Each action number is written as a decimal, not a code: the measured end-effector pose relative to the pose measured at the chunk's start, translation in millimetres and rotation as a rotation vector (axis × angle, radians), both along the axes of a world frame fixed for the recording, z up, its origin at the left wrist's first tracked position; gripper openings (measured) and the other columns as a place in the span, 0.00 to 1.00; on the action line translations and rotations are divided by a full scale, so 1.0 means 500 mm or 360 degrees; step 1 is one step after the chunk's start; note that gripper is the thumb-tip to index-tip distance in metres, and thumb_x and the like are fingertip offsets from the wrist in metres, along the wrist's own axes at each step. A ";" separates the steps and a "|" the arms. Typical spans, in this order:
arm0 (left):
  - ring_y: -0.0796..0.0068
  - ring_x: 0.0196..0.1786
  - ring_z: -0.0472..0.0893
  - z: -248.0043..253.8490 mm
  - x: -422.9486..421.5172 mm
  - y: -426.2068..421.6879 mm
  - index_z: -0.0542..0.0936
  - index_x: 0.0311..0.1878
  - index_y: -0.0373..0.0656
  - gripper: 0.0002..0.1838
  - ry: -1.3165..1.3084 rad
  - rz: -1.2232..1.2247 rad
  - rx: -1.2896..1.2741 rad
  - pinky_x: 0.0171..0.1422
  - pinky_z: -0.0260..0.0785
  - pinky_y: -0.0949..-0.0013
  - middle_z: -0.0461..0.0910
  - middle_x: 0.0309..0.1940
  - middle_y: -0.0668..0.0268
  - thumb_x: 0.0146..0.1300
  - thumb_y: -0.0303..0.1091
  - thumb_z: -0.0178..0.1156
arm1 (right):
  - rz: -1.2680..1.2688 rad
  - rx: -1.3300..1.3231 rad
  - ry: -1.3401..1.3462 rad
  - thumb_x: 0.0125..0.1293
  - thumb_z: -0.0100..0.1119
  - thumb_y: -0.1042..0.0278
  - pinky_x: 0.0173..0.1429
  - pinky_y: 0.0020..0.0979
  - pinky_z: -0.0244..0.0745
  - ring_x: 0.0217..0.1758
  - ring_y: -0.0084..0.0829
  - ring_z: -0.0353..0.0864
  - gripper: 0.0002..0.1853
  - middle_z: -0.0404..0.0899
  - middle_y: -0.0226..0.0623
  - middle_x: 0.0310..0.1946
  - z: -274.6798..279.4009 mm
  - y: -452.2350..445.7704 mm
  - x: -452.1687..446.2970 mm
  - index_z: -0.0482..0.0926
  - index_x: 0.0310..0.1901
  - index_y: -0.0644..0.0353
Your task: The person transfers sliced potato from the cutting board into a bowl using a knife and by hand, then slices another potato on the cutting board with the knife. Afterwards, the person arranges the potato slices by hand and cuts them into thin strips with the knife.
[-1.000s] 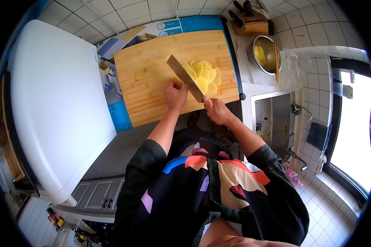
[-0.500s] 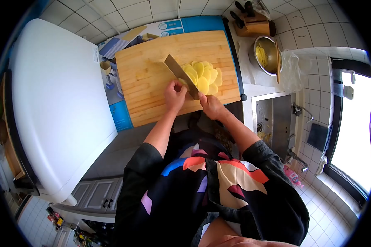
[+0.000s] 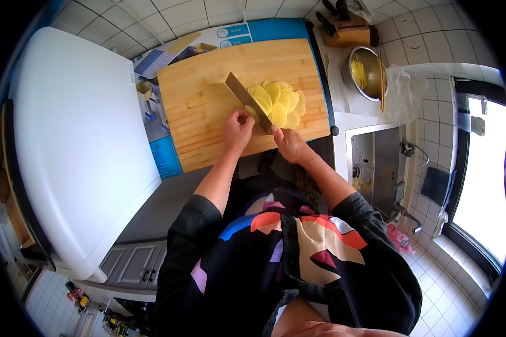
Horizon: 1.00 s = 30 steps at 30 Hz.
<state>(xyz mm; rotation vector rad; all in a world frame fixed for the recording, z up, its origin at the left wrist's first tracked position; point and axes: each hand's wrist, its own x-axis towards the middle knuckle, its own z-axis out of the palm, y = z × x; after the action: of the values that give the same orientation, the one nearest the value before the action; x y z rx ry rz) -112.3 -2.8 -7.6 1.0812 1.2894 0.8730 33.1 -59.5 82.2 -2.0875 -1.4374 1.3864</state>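
My right hand (image 3: 289,144) is closed round the handle of a cleaver (image 3: 243,96), whose wide blade stands on edge and slants across the wooden cutting board (image 3: 194,106). Left of the blade, my left hand (image 3: 238,130) has its fingers curled over a pale yellow potato piece (image 3: 249,110), most of it hidden by the fingers and the blade. Thin yellow potato slices (image 3: 289,102) lie overlapping in a heap on the blade's right side, some close against it.
Right of the board stand a metal bowl (image 3: 372,84) with yellow strips inside, chopsticks (image 3: 382,81) at its rim, and a clear plastic bag (image 3: 402,92). A knife block (image 3: 348,35) is behind. The sink (image 3: 387,168) lies front right; a large white appliance (image 3: 84,151) borders the left.
The view has shifted very slightly. Both hands, the cleaver and the potato slices keep nearly the same places on the board.
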 end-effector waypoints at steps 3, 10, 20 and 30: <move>0.75 0.22 0.74 0.008 0.008 0.001 0.75 0.26 0.37 0.07 0.0129 0.0054 -0.0041 0.31 0.68 0.71 0.77 0.19 0.66 0.50 0.30 0.60 | 0.0010 -0.0015 0.0042 0.72 0.37 0.52 0.45 0.46 0.68 0.42 0.61 0.73 0.25 0.75 0.63 0.31 -0.002 0.001 0.004 0.75 0.40 0.70; 0.70 0.21 0.74 0.015 0.025 0.005 0.75 0.21 0.36 0.10 0.0357 0.0197 0.0061 0.29 0.67 0.68 0.75 0.16 0.61 0.45 0.32 0.63 | -0.0033 -0.0120 0.0056 0.72 0.36 0.51 0.43 0.45 0.68 0.38 0.59 0.73 0.26 0.74 0.62 0.29 0.025 -0.011 0.005 0.74 0.38 0.71; 0.71 0.20 0.72 0.030 0.028 0.006 0.73 0.20 0.36 0.12 0.0423 0.0215 0.0063 0.28 0.66 0.68 0.73 0.15 0.62 0.43 0.33 0.65 | -0.0026 -0.0063 0.0073 0.73 0.33 0.47 0.35 0.37 0.66 0.28 0.42 0.68 0.29 0.69 0.47 0.21 0.052 -0.049 0.024 0.69 0.29 0.68; 0.79 0.20 0.70 0.028 0.028 0.005 0.74 0.21 0.36 0.09 0.0445 0.0192 0.0092 0.26 0.63 0.72 0.73 0.15 0.67 0.46 0.31 0.63 | -0.0013 0.0180 0.0150 0.72 0.32 0.44 0.26 0.30 0.64 0.20 0.24 0.66 0.30 0.65 0.30 0.15 0.043 -0.054 0.025 0.65 0.23 0.63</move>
<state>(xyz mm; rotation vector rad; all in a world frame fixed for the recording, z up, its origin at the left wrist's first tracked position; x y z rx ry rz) -98.2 -0.1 6.6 1.2124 1.5831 0.8744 45.7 -86.8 103.8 -1.9307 -1.4331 1.3482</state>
